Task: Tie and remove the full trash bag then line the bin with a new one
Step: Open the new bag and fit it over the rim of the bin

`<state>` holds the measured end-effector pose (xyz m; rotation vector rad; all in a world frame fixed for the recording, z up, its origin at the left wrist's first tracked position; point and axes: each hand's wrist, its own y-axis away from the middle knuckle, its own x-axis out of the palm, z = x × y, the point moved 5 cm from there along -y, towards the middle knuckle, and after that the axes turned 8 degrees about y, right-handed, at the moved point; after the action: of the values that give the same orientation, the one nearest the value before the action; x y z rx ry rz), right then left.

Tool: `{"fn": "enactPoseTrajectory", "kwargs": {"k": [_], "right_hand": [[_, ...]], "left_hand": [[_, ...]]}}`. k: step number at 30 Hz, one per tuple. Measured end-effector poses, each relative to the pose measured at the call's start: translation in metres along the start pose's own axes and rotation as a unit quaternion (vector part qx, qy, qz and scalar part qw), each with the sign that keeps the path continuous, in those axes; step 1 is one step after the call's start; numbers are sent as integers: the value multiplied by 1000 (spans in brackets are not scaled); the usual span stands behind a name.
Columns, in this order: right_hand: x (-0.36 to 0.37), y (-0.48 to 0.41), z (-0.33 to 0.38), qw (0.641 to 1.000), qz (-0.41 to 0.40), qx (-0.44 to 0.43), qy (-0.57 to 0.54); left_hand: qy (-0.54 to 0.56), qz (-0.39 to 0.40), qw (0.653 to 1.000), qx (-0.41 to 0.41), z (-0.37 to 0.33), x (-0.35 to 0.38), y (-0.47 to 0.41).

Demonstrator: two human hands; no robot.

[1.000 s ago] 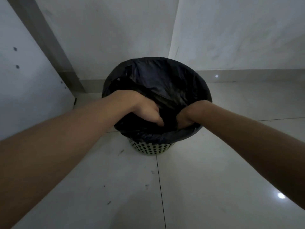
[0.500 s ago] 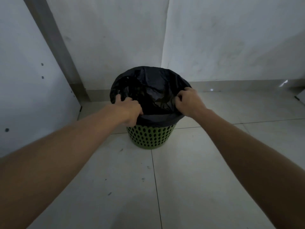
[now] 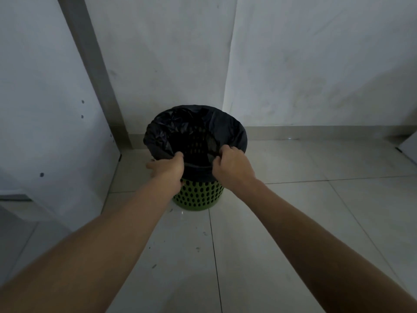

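A green perforated bin (image 3: pixel 198 197) stands on the tiled floor in a corner. A black trash bag (image 3: pixel 228 129) lines it, its edge folded down over the rim. The bag looks hollow, and the bin's holes show through its far wall. My left hand (image 3: pixel 168 169) grips the folded bag edge at the near left of the rim, thumb inside. My right hand (image 3: pixel 230 166) pinches the bag edge at the near right of the rim, fingers curled over it.
White walls (image 3: pixel 316 64) meet just behind the bin. A white panel with a grey frame (image 3: pixel 90 64) stands close on the left. A pale object (image 3: pixel 408 147) shows at the far right edge. Open tiled floor (image 3: pixel 248 256) lies in front.
Both hands came up out of the bag's middle to its rim, then shifted along the near edge. The camera pulled back, so the bin looks smaller and farther away.
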<state>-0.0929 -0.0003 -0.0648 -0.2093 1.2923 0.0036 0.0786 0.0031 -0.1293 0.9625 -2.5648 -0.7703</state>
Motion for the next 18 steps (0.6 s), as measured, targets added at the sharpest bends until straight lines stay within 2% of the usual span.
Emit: {"fn": "enactPoseTrajectory", "kwargs": {"k": [3,6,9,11,13,15,18], "right_hand": [[-7,-9,-9,999,-31,25,6],[-8,-20,-31,997,-8,44,58],[2,-29,-39,986,45,-63,144],[8,-38,-31,959,96,-178,198],[16,-53,-18,921,161,-248,255],[30,-67,-10,889,230,-253,306],[58,-73,-11,833,370,-189,366]], "left_hand": [[-2,51,998,-21,5,4,-5],[-41,71,997,-8,-9,-4,-15],[-103,31,992,58,-31,-23,-29],[-146,0,984,106,-39,-32,-34],[-171,-5,976,132,-42,-35,-31],[-186,-2,974,132,-39,-34,-33],[-154,-40,978,137,-38,-35,-37]]}}
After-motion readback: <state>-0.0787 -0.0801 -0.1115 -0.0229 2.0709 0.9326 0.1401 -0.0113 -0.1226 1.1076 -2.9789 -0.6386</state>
